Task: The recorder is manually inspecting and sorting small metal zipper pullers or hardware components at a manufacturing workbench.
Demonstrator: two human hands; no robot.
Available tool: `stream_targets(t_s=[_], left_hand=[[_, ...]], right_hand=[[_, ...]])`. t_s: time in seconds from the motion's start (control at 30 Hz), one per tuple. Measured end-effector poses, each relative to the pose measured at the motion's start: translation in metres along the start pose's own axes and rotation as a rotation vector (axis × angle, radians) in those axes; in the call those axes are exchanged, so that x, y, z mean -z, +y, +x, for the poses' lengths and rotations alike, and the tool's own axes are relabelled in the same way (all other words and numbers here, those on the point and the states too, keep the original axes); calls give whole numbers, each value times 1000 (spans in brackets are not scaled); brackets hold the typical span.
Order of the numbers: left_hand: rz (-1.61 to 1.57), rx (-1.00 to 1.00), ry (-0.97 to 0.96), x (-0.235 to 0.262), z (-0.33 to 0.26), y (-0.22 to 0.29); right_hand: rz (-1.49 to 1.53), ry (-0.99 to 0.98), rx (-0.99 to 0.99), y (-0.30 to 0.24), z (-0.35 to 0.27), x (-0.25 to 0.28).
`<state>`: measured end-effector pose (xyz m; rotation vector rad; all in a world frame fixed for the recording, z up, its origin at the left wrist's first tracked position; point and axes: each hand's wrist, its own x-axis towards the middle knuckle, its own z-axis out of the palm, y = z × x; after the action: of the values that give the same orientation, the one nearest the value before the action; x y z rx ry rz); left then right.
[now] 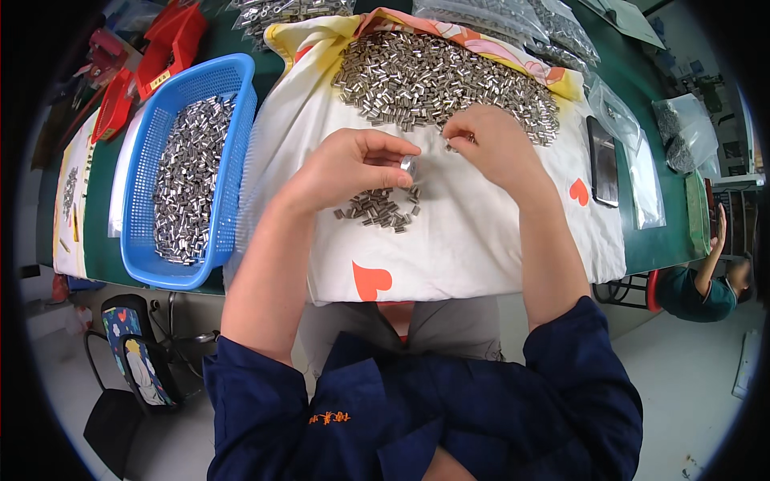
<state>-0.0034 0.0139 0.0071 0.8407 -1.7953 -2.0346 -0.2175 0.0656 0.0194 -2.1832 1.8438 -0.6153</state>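
Note:
Between the thumb and fingers of my left hand (353, 164) is a round silver metal piece (409, 166), held above a small loose group of metal sleeves (385, 212) on the white cloth (473, 256). My right hand (493, 140) is closed in a pinch at the near edge of a large heap of short shiny metal sleeves (433, 76). A small metal bit shows at its fingertips, too small to make out fully. Both hands are over the cloth, a short distance apart.
A blue plastic basket (246, 104) with many metal sleeves stands at the left, red bins (172, 48) behind it. A black phone (603, 164) lies at the right near clear bags (690, 132). Farther right sits another person (698, 289); a chair (132, 345) is at lower left.

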Motion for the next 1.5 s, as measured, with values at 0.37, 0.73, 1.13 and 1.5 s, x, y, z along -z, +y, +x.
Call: stream_targets(t_s=[0.37,0.73,1.13,1.5], left_hand=[[-82,-43,42,2,2,-5],[-152,-68,129,3,3,-3],[-84,-71,192,3,6,-9],[-105,-81,191,3,1,-2]], right_hand=[[197,109,-25,-19,2,-6],[545,2,-92,-39,-3,-7],[247,240,119,-44,-6,-26],[480,184,41,-42,-7,-17]])
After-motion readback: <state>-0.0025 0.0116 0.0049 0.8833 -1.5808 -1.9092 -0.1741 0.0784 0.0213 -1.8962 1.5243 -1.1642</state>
